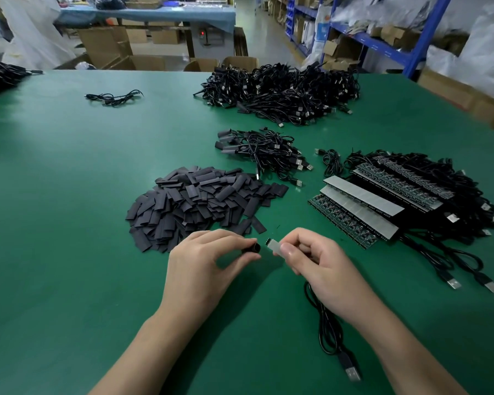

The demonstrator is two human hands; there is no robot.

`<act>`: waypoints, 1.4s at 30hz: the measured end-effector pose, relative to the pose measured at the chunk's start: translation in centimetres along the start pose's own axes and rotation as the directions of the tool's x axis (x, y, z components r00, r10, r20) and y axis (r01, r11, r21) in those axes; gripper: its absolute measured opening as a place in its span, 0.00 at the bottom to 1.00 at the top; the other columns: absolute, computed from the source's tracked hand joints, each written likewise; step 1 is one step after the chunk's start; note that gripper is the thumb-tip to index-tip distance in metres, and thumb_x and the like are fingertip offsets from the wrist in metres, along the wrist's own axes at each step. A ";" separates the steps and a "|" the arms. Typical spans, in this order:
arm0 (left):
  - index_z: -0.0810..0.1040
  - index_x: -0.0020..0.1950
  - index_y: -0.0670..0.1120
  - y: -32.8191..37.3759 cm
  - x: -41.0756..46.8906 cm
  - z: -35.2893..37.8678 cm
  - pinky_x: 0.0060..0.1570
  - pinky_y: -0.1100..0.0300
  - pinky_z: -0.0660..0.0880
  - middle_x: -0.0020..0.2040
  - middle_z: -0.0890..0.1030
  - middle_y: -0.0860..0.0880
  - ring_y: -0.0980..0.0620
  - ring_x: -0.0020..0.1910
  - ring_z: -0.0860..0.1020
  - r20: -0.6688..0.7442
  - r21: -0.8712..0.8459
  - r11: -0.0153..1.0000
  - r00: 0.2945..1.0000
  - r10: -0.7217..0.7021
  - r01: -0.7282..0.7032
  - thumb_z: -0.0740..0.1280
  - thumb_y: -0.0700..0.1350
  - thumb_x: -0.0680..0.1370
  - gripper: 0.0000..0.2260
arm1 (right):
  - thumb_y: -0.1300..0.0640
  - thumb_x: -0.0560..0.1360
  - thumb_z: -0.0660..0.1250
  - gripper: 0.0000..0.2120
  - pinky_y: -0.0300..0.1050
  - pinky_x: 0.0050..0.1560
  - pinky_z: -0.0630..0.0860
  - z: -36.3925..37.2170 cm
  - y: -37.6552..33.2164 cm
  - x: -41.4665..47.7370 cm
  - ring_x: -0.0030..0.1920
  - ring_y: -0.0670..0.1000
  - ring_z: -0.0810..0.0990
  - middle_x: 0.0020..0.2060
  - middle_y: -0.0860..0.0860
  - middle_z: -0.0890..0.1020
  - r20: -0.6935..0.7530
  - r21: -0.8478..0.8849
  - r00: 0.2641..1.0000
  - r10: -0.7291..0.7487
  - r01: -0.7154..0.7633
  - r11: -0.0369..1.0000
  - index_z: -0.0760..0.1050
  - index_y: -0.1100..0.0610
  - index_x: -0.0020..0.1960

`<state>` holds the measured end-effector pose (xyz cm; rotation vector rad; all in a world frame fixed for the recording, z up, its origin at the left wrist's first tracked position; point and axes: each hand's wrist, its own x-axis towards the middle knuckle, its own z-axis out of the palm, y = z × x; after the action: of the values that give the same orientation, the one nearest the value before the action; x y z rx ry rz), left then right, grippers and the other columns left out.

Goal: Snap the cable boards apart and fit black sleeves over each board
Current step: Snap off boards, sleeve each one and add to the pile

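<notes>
Left hand [208, 260] is pinching a single black sleeve [253, 248] between thumb and forefinger, with the open mouth facing right. Right hand [320, 269] is gripping one separated board [275, 246] by its rear end, fingers [297, 238] curling round it. The bare tip is pointing at the sleeve mouth, just apart and not touching.

The board's cable [325, 323] is trailing from under the right hand across the green desk [69, 223] to a USB plug [351, 372]. Loose sleeve pile [200, 201] is lying just beyond the left hand. Unsnapped board panels [360, 206] are sitting stacked to the right, with cables tangling behind them. Small bundle of sleeved cables [263, 152] is lying past the sleeve pile, and a bigger heap [283, 86] farther back.
</notes>
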<state>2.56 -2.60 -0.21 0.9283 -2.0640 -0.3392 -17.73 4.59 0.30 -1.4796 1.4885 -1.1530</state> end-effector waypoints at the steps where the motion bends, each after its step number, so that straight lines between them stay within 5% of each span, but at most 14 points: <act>1: 0.89 0.48 0.52 0.0 0.0 0.0 0.51 0.53 0.81 0.46 0.86 0.59 0.55 0.45 0.84 0.008 0.028 0.999 1.000 0.016 -0.017 0.79 0.54 0.72 0.08 | 0.45 0.80 0.63 0.09 0.43 0.37 0.66 0.0 0.0 0.0 0.34 0.45 0.68 0.31 0.41 0.73 -0.002 -0.028 1.000 -0.007 0.007 1.000 0.78 0.48 0.45; 7: 0.89 0.49 0.53 -0.2 -0.1 0.2 0.51 0.57 0.78 0.46 0.86 0.60 0.56 0.44 0.82 0.037 0.116 0.988 0.994 0.101 -0.104 0.76 0.56 0.74 0.09 | 0.52 0.82 0.67 0.08 0.40 0.33 0.66 0.2 -0.1 -0.2 0.32 0.44 0.70 0.33 0.53 0.76 -0.024 -0.137 1.000 -0.003 -0.001 0.991 0.79 0.48 0.44; 14: 0.88 0.50 0.55 -0.5 -0.2 0.4 0.47 0.52 0.77 0.46 0.84 0.59 0.58 0.44 0.80 0.064 0.151 0.976 0.987 0.148 -0.156 0.77 0.54 0.74 0.07 | 0.54 0.81 0.69 0.09 0.39 0.31 0.63 0.3 0.2 -0.2 0.30 0.44 0.67 0.28 0.44 0.71 -0.040 -0.147 0.998 0.040 -0.046 0.988 0.79 0.50 0.41; 26: 0.88 0.51 0.55 -0.7 0.0 0.6 0.43 0.52 0.75 0.46 0.82 0.58 0.54 0.44 0.81 0.162 0.176 0.949 0.959 0.234 -0.261 0.73 0.54 0.77 0.07 | 0.54 0.79 0.71 0.09 0.38 0.31 0.63 0.2 0.3 -0.1 0.30 0.43 0.68 0.28 0.43 0.71 -0.068 -0.165 0.993 0.097 -0.107 0.980 0.81 0.47 0.40; 37: 0.88 0.53 0.54 -0.2 -0.2 0.8 0.41 0.52 0.77 0.46 0.82 0.57 0.53 0.45 0.80 0.217 0.142 0.962 0.955 0.201 -0.234 0.78 0.53 0.75 0.08 | 0.52 0.79 0.71 0.08 0.43 0.36 0.70 0.0 0.7 0.0 0.31 0.44 0.73 0.28 0.45 0.77 -0.008 -0.156 0.993 0.116 -0.116 0.981 0.82 0.44 0.41; 42: 0.87 0.54 0.52 -0.3 -0.2 0.7 0.45 0.54 0.78 0.47 0.81 0.56 0.52 0.45 0.79 0.224 0.065 0.980 0.960 0.170 -0.189 0.76 0.49 0.77 0.07 | 0.51 0.79 0.72 0.05 0.47 0.37 0.70 -0.2 0.9 0.3 0.31 0.47 0.72 0.31 0.50 0.84 0.008 -0.002 0.989 0.150 -0.150 0.989 0.78 0.43 0.47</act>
<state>2.23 -2.73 -0.97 0.7732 -2.3612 -0.2664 -18.25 4.30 -0.40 -1.3467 1.5670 -1.0542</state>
